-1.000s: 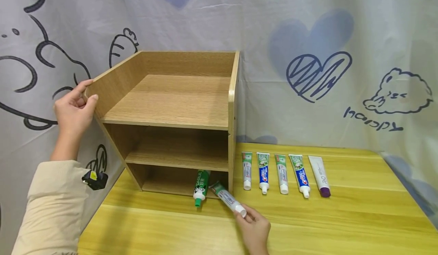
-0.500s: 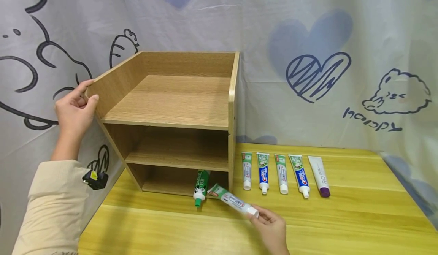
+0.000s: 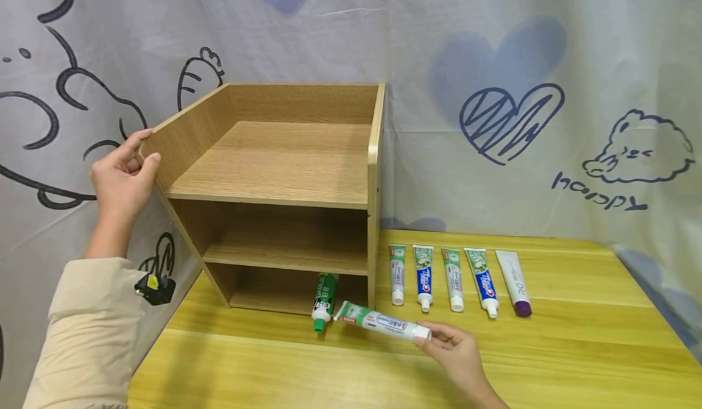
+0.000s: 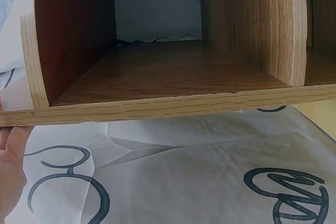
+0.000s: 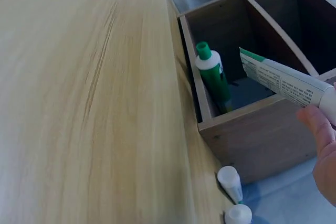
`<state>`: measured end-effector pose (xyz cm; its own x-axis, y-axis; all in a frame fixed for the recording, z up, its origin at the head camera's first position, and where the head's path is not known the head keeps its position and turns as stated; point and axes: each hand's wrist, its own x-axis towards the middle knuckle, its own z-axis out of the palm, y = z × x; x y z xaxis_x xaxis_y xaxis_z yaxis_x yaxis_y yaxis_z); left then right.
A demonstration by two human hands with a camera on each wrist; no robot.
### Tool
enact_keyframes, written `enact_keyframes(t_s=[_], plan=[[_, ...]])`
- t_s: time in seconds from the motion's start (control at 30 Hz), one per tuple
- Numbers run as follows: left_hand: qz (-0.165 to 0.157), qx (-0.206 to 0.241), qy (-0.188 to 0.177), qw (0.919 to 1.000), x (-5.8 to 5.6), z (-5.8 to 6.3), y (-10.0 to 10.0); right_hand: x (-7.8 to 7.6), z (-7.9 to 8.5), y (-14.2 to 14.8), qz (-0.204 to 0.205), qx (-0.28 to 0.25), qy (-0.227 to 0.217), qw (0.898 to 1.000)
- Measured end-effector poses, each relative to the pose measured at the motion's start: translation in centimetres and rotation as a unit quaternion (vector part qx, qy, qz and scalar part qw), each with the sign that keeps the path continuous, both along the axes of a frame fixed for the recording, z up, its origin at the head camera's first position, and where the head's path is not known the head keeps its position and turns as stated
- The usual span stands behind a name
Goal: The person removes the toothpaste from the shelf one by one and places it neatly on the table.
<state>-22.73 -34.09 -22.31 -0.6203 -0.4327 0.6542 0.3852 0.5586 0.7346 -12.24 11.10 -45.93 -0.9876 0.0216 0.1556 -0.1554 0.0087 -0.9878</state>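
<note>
My left hand (image 3: 122, 177) grips the front edge of the left side panel of a wooden shelf unit (image 3: 269, 197). Its thumb lies on the inner face of the panel. In my right hand (image 3: 452, 351) is a white and green toothpaste tube (image 3: 384, 325), pinched by its white cap end. The tube hangs in front of the unit's lower right corner, its flat end pointing left. Beside that end, a green toothpaste tube (image 3: 323, 302) lies in the bottom compartment with its cap sticking out over the front. The right wrist view shows the held tube (image 5: 286, 80) apart from the green one.
Right of the unit, several toothpaste tubes lie in a row on the yellow wood-grain table (image 3: 592, 336), among them a blue and green tube (image 3: 423, 277) and a white one with a purple cap (image 3: 514, 284). A patterned curtain (image 3: 428, 153) hangs behind and at the left.
My right hand has moved right with the white and green tube. The tube's flat end has come out from the bottom compartment, and it now lies nearer to level. My left hand keeps its hold.
</note>
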Motion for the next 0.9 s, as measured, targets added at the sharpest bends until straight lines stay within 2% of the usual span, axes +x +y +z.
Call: enact_keyframes(t_s=[0.2,0.3,0.5,0.9], plan=[[-0.005,0.011,0.007,0.9999,0.0,-0.1,0.0,0.0,0.6,1.5,0.083,-0.025,0.056,0.995],[-0.008,0.012,0.005,0.9999,0.0,-0.1,0.0,-0.2,0.9,2.0,0.106,-0.028,0.057,0.992],[0.003,-0.003,0.005,1.0,-0.1,-0.1,0.1,-0.6,1.3,2.8,0.119,-0.017,0.028,0.992],[0.007,-0.013,0.009,0.9999,0.0,-0.1,-0.1,-1.0,2.0,4.4,0.135,-0.043,0.037,0.989]])
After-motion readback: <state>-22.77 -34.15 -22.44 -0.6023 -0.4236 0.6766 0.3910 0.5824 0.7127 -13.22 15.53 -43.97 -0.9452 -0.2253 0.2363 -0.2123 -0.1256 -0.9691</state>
